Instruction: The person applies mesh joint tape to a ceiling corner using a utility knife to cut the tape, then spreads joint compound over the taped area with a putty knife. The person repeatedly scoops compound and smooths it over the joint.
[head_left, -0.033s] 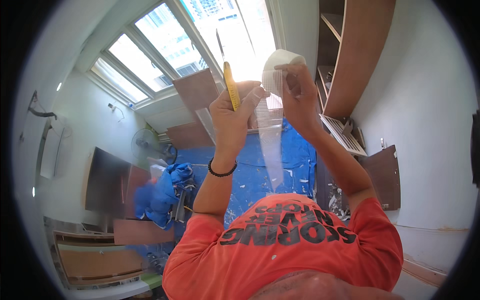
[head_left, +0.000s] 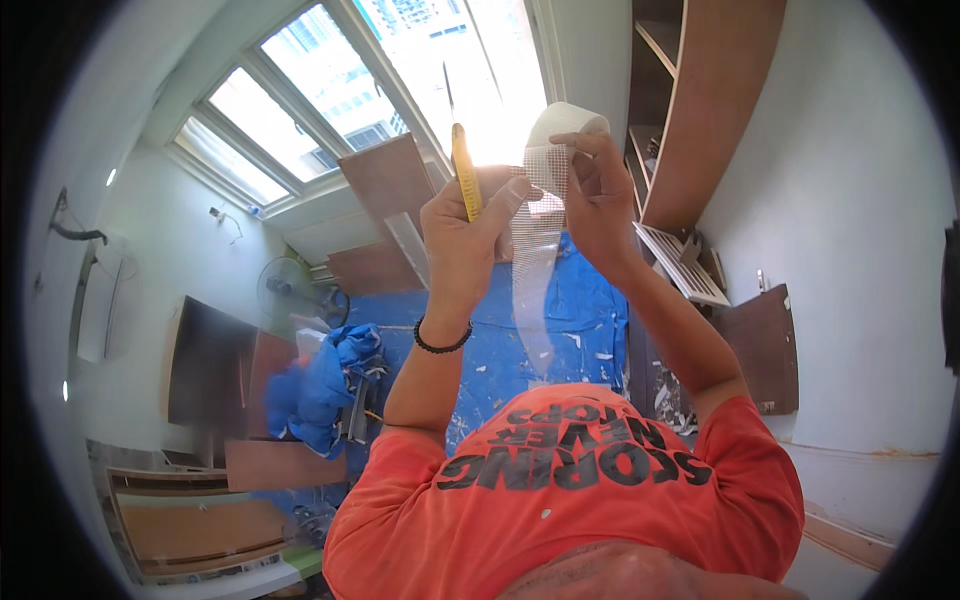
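A roll of white mesh tape (head_left: 566,120) is held up before the bright window (head_left: 330,85), its loose strip hanging down between two raised forearms.
The tape is thin, with small square holes, and one can see through it; its strip (head_left: 538,250) becomes narrow toward the lower end, near the red shirt (head_left: 560,490), above the blue sheet (head_left: 490,325). The strip stays apart from both forearms, and the wooden shelf unit (head_left: 725,100) stands to the right of the hands. The right hand (head_left: 597,185) is curled, with its fingers and thumb on the roll. The left hand (head_left: 460,215) is folded around the yellow knife (head_left: 465,175), whose blade points upward; its fingertips reach the strip's left edge, but whether they pinch it, I cannot tell.
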